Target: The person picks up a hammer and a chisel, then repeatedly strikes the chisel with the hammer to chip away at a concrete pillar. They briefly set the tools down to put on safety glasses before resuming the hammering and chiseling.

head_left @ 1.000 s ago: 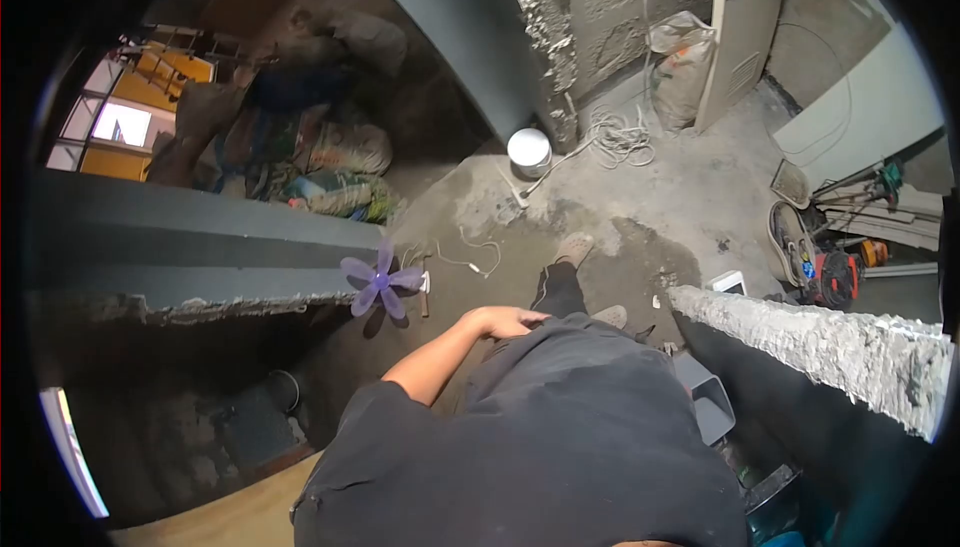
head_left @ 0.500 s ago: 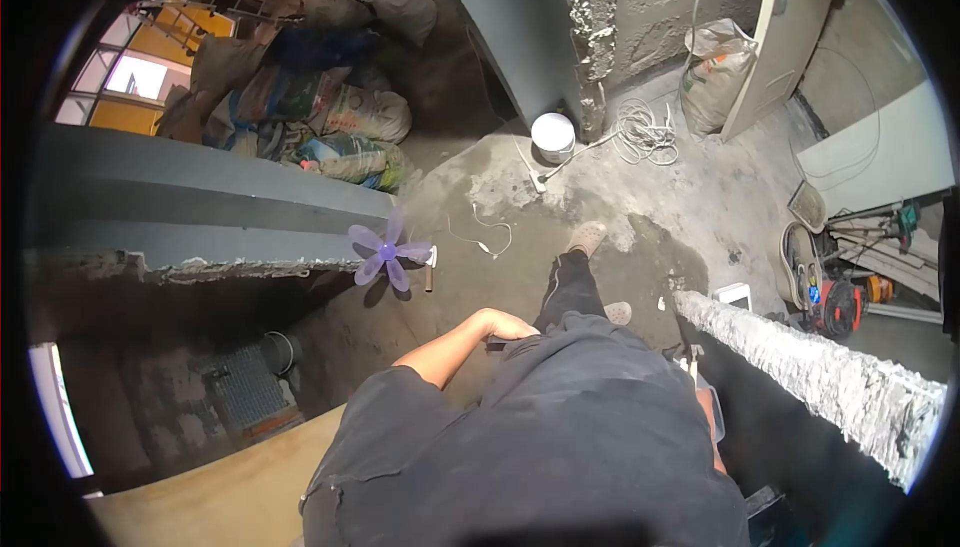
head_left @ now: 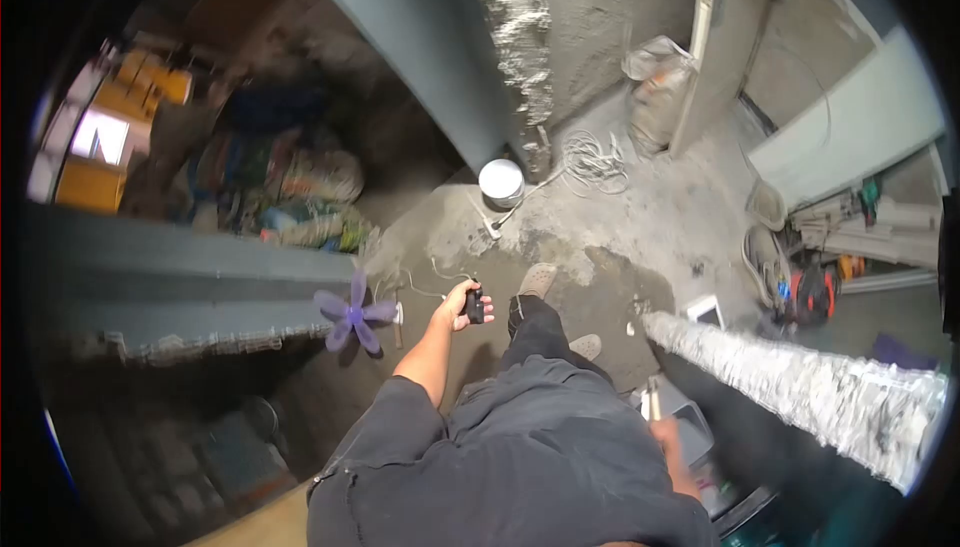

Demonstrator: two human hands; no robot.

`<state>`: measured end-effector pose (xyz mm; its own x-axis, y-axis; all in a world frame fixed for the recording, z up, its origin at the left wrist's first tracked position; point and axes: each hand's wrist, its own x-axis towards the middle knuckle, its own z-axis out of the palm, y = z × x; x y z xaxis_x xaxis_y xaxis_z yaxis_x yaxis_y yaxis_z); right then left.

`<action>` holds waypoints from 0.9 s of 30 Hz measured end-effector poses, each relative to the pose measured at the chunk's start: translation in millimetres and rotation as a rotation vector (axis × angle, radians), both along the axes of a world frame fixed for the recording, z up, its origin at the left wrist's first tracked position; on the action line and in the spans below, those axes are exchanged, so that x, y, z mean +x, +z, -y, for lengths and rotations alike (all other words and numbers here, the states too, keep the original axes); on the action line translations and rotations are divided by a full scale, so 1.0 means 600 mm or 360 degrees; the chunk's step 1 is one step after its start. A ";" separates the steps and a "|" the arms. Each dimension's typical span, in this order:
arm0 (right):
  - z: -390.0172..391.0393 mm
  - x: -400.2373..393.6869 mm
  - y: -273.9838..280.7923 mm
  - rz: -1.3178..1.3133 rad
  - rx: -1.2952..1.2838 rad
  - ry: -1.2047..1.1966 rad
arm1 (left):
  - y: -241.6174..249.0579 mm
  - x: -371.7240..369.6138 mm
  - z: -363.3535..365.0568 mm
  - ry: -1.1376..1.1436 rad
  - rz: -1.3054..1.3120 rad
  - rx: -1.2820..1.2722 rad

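My left hand (head_left: 462, 307) is out in front of my body with its palm turned up, holding a small black object (head_left: 475, 303). A purple fan (head_left: 355, 315) stands to its left, with a short wooden-handled tool (head_left: 398, 327) beside it. Low on the right, my right hand (head_left: 664, 434) is closed round a tool (head_left: 654, 402) with a pale handle, whose far end I cannot make out. Just right of that hand is a grey tub (head_left: 690, 427).
A white bucket (head_left: 501, 183) stands by the wall end, near a coiled cable (head_left: 594, 162). Rough wall edges (head_left: 800, 377) jut in from the right and left. Sacks (head_left: 315, 177) lie at upper left. Shoes (head_left: 764, 262) and a red machine (head_left: 815, 292) are at right.
My left hand has moved forward from my waist and now shows the black object. My right hand has come into sight with the tool. The whole view has shifted and turned.
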<state>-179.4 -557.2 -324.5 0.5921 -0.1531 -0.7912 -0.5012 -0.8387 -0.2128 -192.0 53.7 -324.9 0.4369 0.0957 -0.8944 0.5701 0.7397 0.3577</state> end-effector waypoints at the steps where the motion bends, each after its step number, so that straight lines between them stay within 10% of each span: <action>1: -0.023 -0.001 0.010 -0.0335 0.0068 -0.0087 | -0.024 0.030 -0.009 -0.0060 -0.0122 -0.0023; 7: -0.133 -0.008 -0.011 0.0015 0.0488 -0.0993 | -0.130 0.207 -0.042 -0.0754 -0.0171 0.0704; 9: -0.190 -0.005 -0.023 0.0218 0.0737 -0.1329 | -0.202 0.265 -0.084 -0.1398 -0.0312 0.1596; 15: -0.375 0.035 -0.162 0.0143 0.0641 -0.1783 | -0.426 0.434 -0.181 -0.1685 -0.0260 0.1510; 23: -0.624 0.074 -0.342 -0.0576 0.0458 -0.1705 | -0.633 0.598 -0.310 -0.0569 -0.0106 0.0783; 27: -0.662 0.076 -0.417 -0.0672 0.0615 -0.1568 | -0.840 0.619 -0.413 -0.0486 -0.0022 0.1372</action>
<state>-133.5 -160.0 -574.6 0.0246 -0.1065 -0.9940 -0.9986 0.0445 -0.0295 179.4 301.5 -829.0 0.5429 0.6148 -0.5721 0.7055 0.0357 0.7078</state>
